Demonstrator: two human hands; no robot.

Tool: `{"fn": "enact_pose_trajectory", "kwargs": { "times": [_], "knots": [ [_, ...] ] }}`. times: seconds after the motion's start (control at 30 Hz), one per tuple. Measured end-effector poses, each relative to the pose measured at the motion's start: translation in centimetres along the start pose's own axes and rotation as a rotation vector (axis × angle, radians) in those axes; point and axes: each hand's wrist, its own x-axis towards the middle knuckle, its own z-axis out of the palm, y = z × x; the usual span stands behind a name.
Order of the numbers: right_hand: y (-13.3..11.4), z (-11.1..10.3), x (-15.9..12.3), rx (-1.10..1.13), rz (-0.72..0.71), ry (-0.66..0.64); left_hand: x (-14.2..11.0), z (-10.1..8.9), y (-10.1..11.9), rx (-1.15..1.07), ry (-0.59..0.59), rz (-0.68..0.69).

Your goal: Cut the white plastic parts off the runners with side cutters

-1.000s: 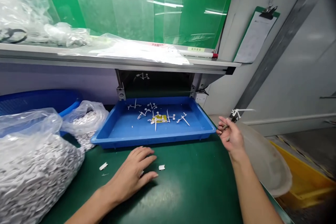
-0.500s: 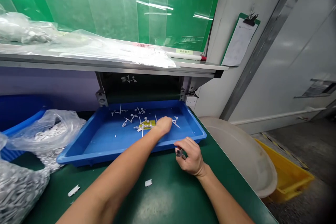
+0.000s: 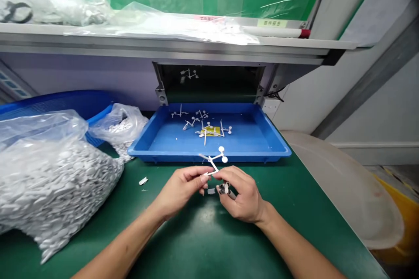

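- left hand point(image 3: 180, 192): in front of blue plastic tray point(image 3: 209, 155), fingers pressed together, thumb and forefinger pinching end of white plastic sprue point(image 3: 214, 161)
- right hand point(image 3: 242, 196): just right of left hand, fingers curled, pinching small dark hand tool point(image 3: 225, 189); exact tool type unclear
- sprue: held just in front of tray rim, disc end up, tool right beside its lower end
- white plastic chip point(image 3: 211, 191): on green bench mat point(image 3: 196, 244), between hands, in front of tray
- bulging clear bag of white parts point(image 3: 49, 192): left of tray
- beige plastic tub point(image 3: 347, 183): right of tray
- loose sprues point(image 3: 209, 130): inside tray, around yellow card point(image 3: 211, 131)
- blue crate point(image 3: 59, 102): behind bag, left of tray
- metal shelf point(image 3: 163, 50): above and behind tray
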Motion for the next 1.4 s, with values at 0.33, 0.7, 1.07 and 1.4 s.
{"fn": "enact_pose_trajectory", "kwargs": {
  "times": [0.33, 0.7, 1.07, 1.4],
  "knots": [
    [1.1, 0.3, -0.5, -0.010, 0.070, -0.150, -0.6, -0.9, -3.3, 0.649, 0.158, 0.408],
    [1.7, 1.2, -0.7, -0.393, 0.244, -0.255, -1.5, -0.6, -3.4, 0.784, 0.088, 0.587],
    [1.8, 1.2, -1.0, -0.413, 0.230, -0.283, -1.7, -0.1, -3.2, 0.778, 0.047, 0.519],
    [2.2, 1.1, -1.2, -0.440, 0.216, -0.387, -1.5, -0.1, -4.1, 0.793, 0.057, 0.564]
  ]
}}
